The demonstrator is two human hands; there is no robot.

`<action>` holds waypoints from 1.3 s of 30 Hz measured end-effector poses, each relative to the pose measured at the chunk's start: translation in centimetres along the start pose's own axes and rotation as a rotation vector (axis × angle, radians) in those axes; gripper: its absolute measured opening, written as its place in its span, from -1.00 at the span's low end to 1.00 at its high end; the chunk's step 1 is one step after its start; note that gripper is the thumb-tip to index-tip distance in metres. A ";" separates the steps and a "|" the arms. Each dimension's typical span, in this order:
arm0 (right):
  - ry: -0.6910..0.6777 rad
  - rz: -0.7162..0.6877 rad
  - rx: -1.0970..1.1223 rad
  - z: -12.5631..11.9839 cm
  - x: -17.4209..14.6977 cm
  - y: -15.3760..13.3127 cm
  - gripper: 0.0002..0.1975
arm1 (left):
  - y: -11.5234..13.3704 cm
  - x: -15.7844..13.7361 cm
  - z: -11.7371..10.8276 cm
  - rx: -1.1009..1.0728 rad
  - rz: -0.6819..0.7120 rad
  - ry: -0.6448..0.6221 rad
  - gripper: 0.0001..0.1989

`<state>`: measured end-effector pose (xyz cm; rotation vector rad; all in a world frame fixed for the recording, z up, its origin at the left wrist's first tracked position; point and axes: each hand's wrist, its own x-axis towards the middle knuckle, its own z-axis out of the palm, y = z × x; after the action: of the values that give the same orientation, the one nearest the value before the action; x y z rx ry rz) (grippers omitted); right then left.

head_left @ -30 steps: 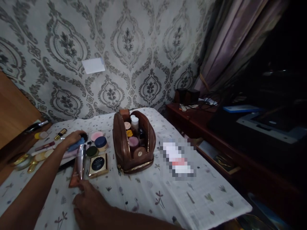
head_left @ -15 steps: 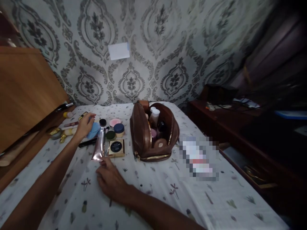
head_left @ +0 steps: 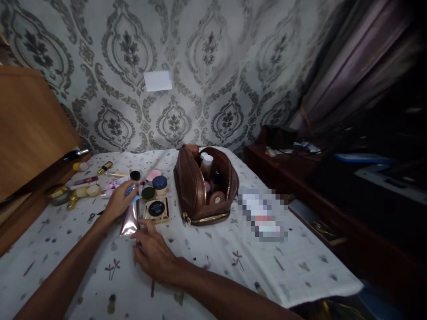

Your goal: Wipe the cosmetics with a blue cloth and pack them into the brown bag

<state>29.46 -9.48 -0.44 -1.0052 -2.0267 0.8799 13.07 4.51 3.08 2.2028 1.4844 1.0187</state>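
My left hand point(head_left: 120, 201) is closed over a light-blue flat piece point(head_left: 135, 199), mostly hidden by the fingers. It lies over the upper part of a shiny pink tube point(head_left: 130, 220). My right hand point(head_left: 154, 252) has its thumb and forefinger at the tube's lower corner, apparently pinching it. Just right of the tube sits a gold-edged compact point(head_left: 156, 210) with a dark round label. Behind that are a dark-green-lidded jar point(head_left: 148, 193), a blue-lidded jar point(head_left: 159, 184), a black-lidded jar point(head_left: 135, 175) and a pink round piece point(head_left: 154, 175).
An open brown bag point(head_left: 188, 189) stands to the right, with bottles inside. Several cosmetics, among them a dark pink tube point(head_left: 86, 180) and a small gold item point(head_left: 105, 167), lie at left by a wooden cabinet point(head_left: 30, 129). A pixelated item point(head_left: 263, 215) lies right of the bag.
My left hand has moved right and toward me with the light-blue piece, over the tube. The tube's lower end has slid slightly nearer me. The view has turned right.
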 end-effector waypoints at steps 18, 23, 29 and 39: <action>0.197 0.019 -0.021 -1.0 0.2 -0.7 -0.23 | 6.1 -1.4 -2.8 0.032 0.065 0.274 -0.72; 0.201 0.133 0.015 -1.1 0.5 -0.9 -0.20 | 6.3 -1.4 -2.4 -0.070 -0.019 0.218 -0.68; 0.253 0.249 0.014 -1.3 0.6 -1.6 -0.23 | 6.1 -1.3 -2.2 -0.079 -0.113 0.174 -0.64; 0.272 0.296 -0.018 -2.5 0.2 -1.9 -0.25 | 6.3 -1.7 -2.2 0.016 -0.039 0.140 -0.57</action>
<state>30.73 -9.48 2.45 -1.3802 -1.6871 0.8244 15.48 0.01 7.70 2.1439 1.5930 1.1732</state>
